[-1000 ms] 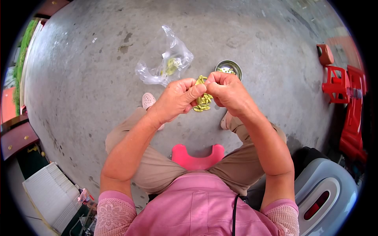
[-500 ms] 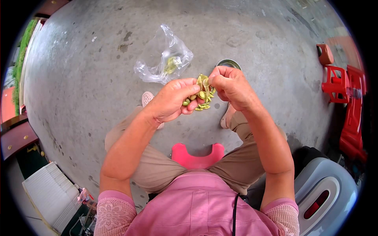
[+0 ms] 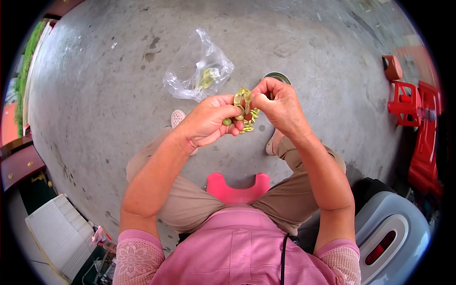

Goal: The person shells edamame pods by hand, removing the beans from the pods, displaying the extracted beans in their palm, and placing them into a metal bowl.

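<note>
An opened green pod point(image 3: 247, 100) stands split between my two hands, with its pale inside showing. My left hand point(image 3: 211, 121) pinches its lower end and has loose green beans point(image 3: 227, 122) on its fingers. The fingers of my right hand point(image 3: 278, 102) are pinched together at the pod's right edge. Below and beyond the hands, a small pile of green pods point(image 3: 247, 128) lies on the floor, partly hidden. A metal bowl point(image 3: 277, 75) is mostly covered by my right hand.
A clear plastic bag point(image 3: 197, 71) with green pods inside lies on the concrete floor. A pink stool point(image 3: 237, 194) edge shows between my legs. Red plastic stools point(image 3: 404, 102) stand at the right, a grey-blue plastic object point(image 3: 396, 237) at the lower right.
The pod, earlier mostly covered by my fingers, is now spread open. Green beans have come into view in my left hand. My right hand has shifted slightly up and now hides most of the bowl.
</note>
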Tool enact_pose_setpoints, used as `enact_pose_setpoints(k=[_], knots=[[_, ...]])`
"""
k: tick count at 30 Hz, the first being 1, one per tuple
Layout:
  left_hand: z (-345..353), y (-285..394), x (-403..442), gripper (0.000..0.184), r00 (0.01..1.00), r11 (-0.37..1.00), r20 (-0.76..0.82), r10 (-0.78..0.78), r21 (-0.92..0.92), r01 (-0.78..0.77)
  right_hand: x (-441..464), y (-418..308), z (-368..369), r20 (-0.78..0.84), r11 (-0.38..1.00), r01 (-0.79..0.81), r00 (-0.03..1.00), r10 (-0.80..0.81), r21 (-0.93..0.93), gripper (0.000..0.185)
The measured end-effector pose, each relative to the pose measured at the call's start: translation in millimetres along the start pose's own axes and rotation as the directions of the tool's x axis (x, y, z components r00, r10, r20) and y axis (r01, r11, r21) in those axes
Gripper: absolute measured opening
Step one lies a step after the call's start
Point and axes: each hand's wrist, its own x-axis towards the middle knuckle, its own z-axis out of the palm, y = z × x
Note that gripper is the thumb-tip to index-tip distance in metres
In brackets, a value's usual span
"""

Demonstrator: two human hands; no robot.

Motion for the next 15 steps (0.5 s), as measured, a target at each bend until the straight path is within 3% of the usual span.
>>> enact_pose_setpoints(k=[2, 5, 8, 9, 11, 12, 14, 15], knots=[[-0.7, -0.2, 0.6, 0.016, 1.000, 1.000, -0.005, 0.002, -0.006, -0.002, 0.4, 1.1, 0.6, -0.005, 1.000, 0.005, 1.000, -0.005, -0.027, 0.011], [-1.7, 1.2, -0.3, 0.016, 0.999, 1.000, -0.044, 0.000, 0.011, 0.001, 1.5, 2.4, 3.3, -0.055, 0.994, 0.016, 0.998, -0.011, 0.105, 0.009], [-11.5, 9.2, -6.4, 0.017, 0.999, 0.998, -0.028, -0.024, 0.055, 0.025, 4.2, 8.7, 4.2, -0.231, 0.980, 0.063, 0.973, -0.019, 0.186, 0.009], [-22.0, 23.0, -16.3, 0.018, 0.988, 0.989, -0.059, 0.144, -0.022, -0.146, 9.1, 12.7, 7.4, -0.283, 0.977, 0.072, 0.959, -0.012, 0.202, 0.010], [-45.8, 42.4, -26.0, 0.019, 0.909, 0.894, -0.182, 0.374, -0.189, -0.406, 14.7, 11.3, 19.2, -0.225, 0.980, 0.024, 0.974, 0.021, 0.197, 0.011], [-56.6, 49.0, -29.0, 0.019, 0.853, 0.812, -0.272, 0.445, -0.279, -0.513, 18.5, 8.7, 26.7, -0.221, 0.980, 0.024, 0.975, 0.021, 0.200, 0.011], [-63.2, 58.4, -36.3, 0.020, 0.814, 0.772, -0.347, 0.465, -0.291, -0.565, 35.2, 0.8, 45.0, -0.191, 1.000, 0.027, 0.981, -0.024, 0.014, 0.014], [-65.8, 61.7, -40.1, 0.020, 0.769, 0.728, -0.420, 0.481, -0.297, -0.618, 47.2, -0.2, 54.3, -0.184, 0.999, 0.030, 0.983, -0.027, 0.013, 0.014]])
